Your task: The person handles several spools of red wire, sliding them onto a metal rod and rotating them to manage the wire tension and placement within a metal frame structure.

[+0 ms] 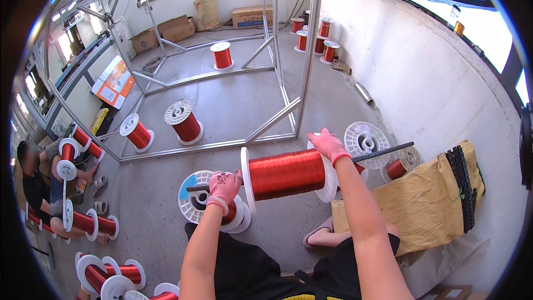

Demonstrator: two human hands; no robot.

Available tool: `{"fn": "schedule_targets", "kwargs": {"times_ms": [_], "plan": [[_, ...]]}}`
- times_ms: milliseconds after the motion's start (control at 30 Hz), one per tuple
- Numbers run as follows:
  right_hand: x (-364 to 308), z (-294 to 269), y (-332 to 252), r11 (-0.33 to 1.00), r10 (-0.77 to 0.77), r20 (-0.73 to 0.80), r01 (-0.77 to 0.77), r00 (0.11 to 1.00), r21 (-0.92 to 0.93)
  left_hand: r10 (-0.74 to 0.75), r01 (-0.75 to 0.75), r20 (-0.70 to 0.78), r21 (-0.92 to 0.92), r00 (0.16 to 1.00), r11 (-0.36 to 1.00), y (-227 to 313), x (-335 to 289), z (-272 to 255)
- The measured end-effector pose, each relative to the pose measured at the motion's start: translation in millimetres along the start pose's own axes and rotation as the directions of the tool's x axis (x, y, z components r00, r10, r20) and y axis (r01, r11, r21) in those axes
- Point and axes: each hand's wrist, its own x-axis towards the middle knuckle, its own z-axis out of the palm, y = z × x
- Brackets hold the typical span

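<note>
A large spool of red wire (286, 173) with white flanges lies sideways in front of me, off the floor between my hands. A dark rod (384, 151) runs in line with it and sticks out past both flanges. My left hand (224, 186), in a pink glove, is closed around the rod beside the left flange. My right hand (328, 145), also gloved in pink, curls over the top of the right flange; its grip is partly hidden. Standing spools show behind each hand: one with a blue-marked flange (190, 200) at left, another white-flanged spool (366, 140) at right.
A metal frame (222, 149) stands ahead, with red spools (186, 125) in and beside it. Several more spools (327, 53) stand by the right wall. Yellow cloth (405, 205) covers something near my right leg. A seated person (41, 178) is at left among spools.
</note>
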Motion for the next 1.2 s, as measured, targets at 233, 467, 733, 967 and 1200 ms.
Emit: {"fn": "schedule_targets", "kwargs": {"times_ms": [233, 467, 733, 967, 1200], "plan": [[-14.7, 26.1, 40.8, 0.964, -0.215, -0.196, 0.24, 0.957, 0.114, 0.097, -0.099, -0.07, -0.023, 0.993, 0.995, -4.4, -2.7, 10.0], [-154.2, 202.6, 210.9, 0.949, 0.295, -0.165, -0.309, 0.941, -0.068, 0.103, -0.087, -0.129, 0.125, 0.986, 0.988, -3.1, -6.5, 12.4], [-131.3, 254.1, 247.6, 1.0, -0.009, -0.113, 0.009, 0.994, 0.002, 0.016, -0.019, -0.106, -0.03, 0.994, 0.999, -2.9, -2.2, 9.5], [-151.0, 269.0, 226.0, 0.996, -0.04, 0.064, 0.035, 0.997, 0.079, 0.007, -0.009, -0.084, -0.021, 0.996, 1.0, -1.3, -2.3, 10.8], [-151.3, 241.3, 198.9, 0.999, -0.047, 0.218, 0.048, 0.975, 0.0, -0.033, 0.03, -0.076, -0.04, 0.997, 0.999, -2.1, -2.7, 12.8]]}}
